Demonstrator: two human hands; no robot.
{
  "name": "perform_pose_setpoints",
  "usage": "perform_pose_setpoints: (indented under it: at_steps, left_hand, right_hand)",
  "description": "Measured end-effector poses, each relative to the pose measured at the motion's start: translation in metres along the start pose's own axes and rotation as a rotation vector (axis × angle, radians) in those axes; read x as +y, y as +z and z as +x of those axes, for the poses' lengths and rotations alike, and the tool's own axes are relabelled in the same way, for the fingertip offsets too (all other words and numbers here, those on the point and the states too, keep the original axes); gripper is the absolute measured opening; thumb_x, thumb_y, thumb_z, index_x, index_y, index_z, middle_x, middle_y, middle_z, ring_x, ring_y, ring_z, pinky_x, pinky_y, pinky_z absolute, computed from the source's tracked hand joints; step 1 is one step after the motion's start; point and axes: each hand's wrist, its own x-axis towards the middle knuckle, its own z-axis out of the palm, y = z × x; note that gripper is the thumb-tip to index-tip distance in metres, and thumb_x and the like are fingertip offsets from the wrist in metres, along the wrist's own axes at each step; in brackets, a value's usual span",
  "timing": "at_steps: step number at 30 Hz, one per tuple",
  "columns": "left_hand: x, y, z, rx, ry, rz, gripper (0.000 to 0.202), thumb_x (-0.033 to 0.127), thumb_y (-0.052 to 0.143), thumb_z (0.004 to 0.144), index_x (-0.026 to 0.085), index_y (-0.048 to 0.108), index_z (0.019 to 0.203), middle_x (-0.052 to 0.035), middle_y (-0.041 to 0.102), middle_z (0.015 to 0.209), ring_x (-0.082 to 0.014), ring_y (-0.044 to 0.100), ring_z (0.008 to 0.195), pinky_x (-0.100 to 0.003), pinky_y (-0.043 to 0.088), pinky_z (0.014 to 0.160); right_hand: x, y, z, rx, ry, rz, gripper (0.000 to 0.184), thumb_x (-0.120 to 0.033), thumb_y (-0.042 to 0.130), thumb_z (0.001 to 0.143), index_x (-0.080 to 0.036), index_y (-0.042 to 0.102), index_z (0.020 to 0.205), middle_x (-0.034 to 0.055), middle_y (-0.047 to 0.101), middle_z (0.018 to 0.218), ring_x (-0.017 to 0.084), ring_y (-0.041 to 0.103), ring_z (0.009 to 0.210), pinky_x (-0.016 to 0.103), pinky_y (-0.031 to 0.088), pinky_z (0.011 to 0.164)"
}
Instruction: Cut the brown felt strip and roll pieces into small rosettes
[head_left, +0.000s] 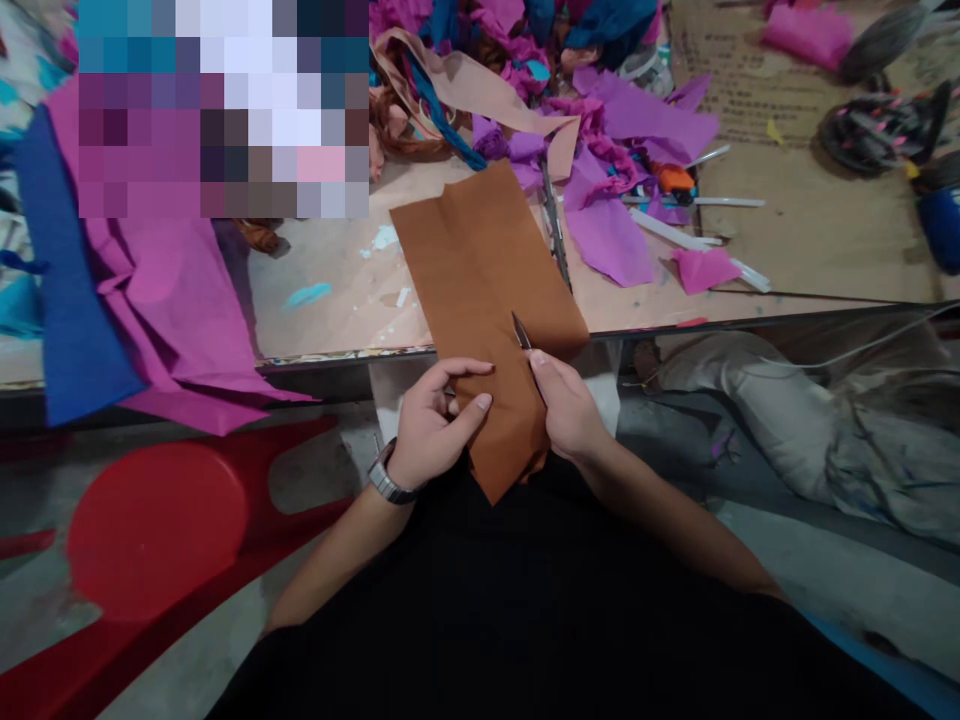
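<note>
A folded brown sheet (480,260) of thin cloth or paper lies over the table's front edge, its pointed near end hanging towards my lap. My left hand (435,420) grips its left side, thumb on top and fingers partly hidden. On the right side, my right hand (566,400) is closed around a small tool with a pointed dark metal blade (520,330). The blade points up and left across the sheet; its handle is hidden in my fingers, so I cannot tell whether it is a knife or scissors.
Pink cloth (172,290) and blue cloth (82,270) drape over the table edge at left. Purple scraps (607,220), white sticks (675,230) and a dark metal strip (555,230) lie beyond the sheet. Cardboard (795,220) covers the right side. A red stool (157,530) stands lower left.
</note>
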Motion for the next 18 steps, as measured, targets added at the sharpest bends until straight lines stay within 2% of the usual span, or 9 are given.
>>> perform_pose_setpoints:
  at_steps: [3,10,14,18]
  left_hand:
    - [0.0025,-0.0001,-0.0018,-0.027,-0.011,-0.008,0.028,0.032,0.076,0.089,0.024,0.07,0.116,-0.0001,0.064,0.079,-0.0034,0.038,0.044,-0.017,0.029,0.038]
    - [0.0027,-0.0016,-0.0047,-0.077,-0.009,0.012,0.027,0.028,0.075,0.09,0.025,0.073,0.116,-0.0024,0.067,0.083,-0.0039,0.04,0.046,-0.017,0.031,0.039]
    - [0.0018,-0.0019,-0.0053,-0.09,-0.02,0.005,0.027,0.025,0.075,0.089,0.025,0.073,0.116,0.0019,0.06,0.07,-0.0041,0.039,0.046,-0.016,0.03,0.04]
    - [0.0011,-0.0041,-0.0049,-0.085,-0.008,0.016,0.026,0.025,0.076,0.089,0.024,0.074,0.114,-0.0004,0.065,0.077,-0.004,0.04,0.047,-0.016,0.033,0.041]
  right_hand:
    - [-0.0005,-0.0008,0.0009,0.012,-0.003,-0.032,0.04,-0.062,0.057,0.097,-0.025,0.071,0.101,0.0037,0.074,0.104,0.02,0.067,0.1,0.035,0.057,0.092]
    - [-0.002,-0.001,0.0025,-0.004,0.001,-0.053,0.041,-0.063,0.056,0.097,-0.024,0.069,0.096,0.0033,0.072,0.094,0.019,0.066,0.089,0.034,0.057,0.084]
    - [-0.0017,-0.0011,0.0028,-0.029,-0.01,-0.032,0.038,-0.06,0.057,0.099,-0.023,0.067,0.093,0.0021,0.071,0.092,0.017,0.063,0.083,0.032,0.054,0.081]
    - [-0.0021,-0.0019,0.0031,-0.038,-0.007,-0.061,0.039,-0.059,0.055,0.099,-0.023,0.069,0.095,0.0025,0.07,0.092,0.017,0.062,0.084,0.031,0.053,0.08]
